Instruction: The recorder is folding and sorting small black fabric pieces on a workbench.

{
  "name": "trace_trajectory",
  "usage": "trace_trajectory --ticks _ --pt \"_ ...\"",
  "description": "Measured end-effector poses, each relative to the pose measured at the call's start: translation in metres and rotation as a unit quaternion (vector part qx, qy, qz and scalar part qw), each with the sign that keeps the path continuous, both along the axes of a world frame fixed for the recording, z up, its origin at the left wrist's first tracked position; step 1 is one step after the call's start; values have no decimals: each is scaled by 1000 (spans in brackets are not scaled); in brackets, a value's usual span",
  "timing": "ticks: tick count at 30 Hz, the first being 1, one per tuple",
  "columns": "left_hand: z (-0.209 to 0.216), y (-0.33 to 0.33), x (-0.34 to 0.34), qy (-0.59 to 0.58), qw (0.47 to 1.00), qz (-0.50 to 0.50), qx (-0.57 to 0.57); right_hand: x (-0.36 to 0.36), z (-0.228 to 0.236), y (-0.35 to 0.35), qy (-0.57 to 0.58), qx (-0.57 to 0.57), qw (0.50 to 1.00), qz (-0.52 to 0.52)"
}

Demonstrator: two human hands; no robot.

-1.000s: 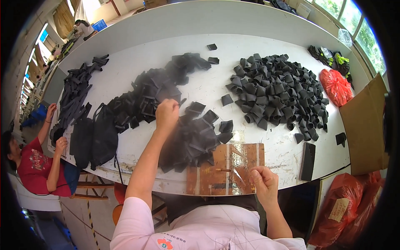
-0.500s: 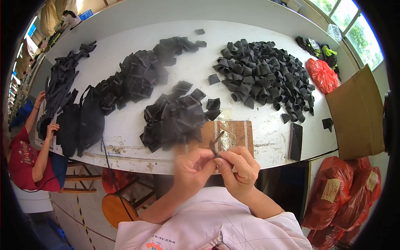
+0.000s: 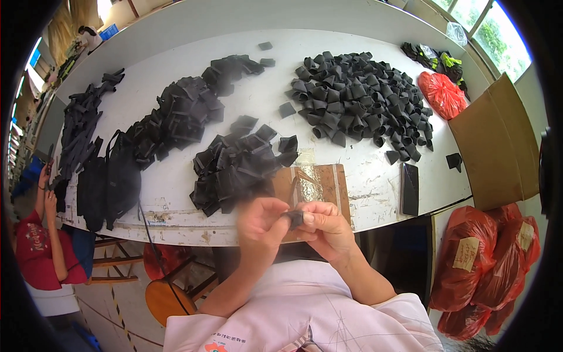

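Observation:
A small folded black fabric piece (image 3: 295, 219) is pinched between my two hands, just in front of the table edge. My right hand (image 3: 328, 230) has its thumb pressed on the piece with the fingers curled behind. On the other side, my left hand (image 3: 261, 227) grips it with thumb and fingertips, slightly blurred. Beneath and beyond them lies a brown board (image 3: 332, 183) with a shiny taped strip. A loose heap of flat black fabric pieces (image 3: 237, 167) sits left of the board. Farther right spreads a large pile of black pieces curled into short tubes (image 3: 358, 100).
A dark flat rectangular block (image 3: 410, 189) lies right of the board. Cardboard (image 3: 492, 141) and a red bag (image 3: 441, 95) stand at the right, more red bags (image 3: 469, 264) below. At far left a co-worker in a red shirt (image 3: 44, 249) handles black strips (image 3: 82, 123). A wooden stool (image 3: 167, 299) is below.
The black piece has turned between my fingers: a thin strip stuck up before, a broader folded face shows now. My hands shifted slightly left in the picture. The co-worker's hands moved closer together.

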State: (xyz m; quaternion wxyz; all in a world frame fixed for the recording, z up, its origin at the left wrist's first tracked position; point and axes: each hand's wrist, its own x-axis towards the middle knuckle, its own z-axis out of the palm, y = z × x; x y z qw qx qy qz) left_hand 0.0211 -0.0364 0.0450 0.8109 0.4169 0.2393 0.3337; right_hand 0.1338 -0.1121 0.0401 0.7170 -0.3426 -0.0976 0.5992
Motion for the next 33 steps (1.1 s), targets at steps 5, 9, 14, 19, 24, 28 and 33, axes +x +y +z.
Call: trace_trajectory --ticks 5,9,14,19,24,28,33 --pt "3 20 5 -105 989 -14 -104 13 26 5 -189 -24 980 53" --pt "33 38 12 -359 833 -216 -362 27 67 32 -286 18 957 52" --pt "-3 42 15 -162 949 -99 -252 40 12 44 -210 15 970 121" --pt "13 37 23 35 994 44 93 32 12 40 -389 8 921 -10" --pt "27 51 24 31 884 69 462 25 31 26 -615 42 769 -167" --pt "29 44 24 18 912 67 403 20 34 27 -672 73 723 -145" --pt "21 47 15 -169 978 54 108 16 50 28 -619 48 777 -106"
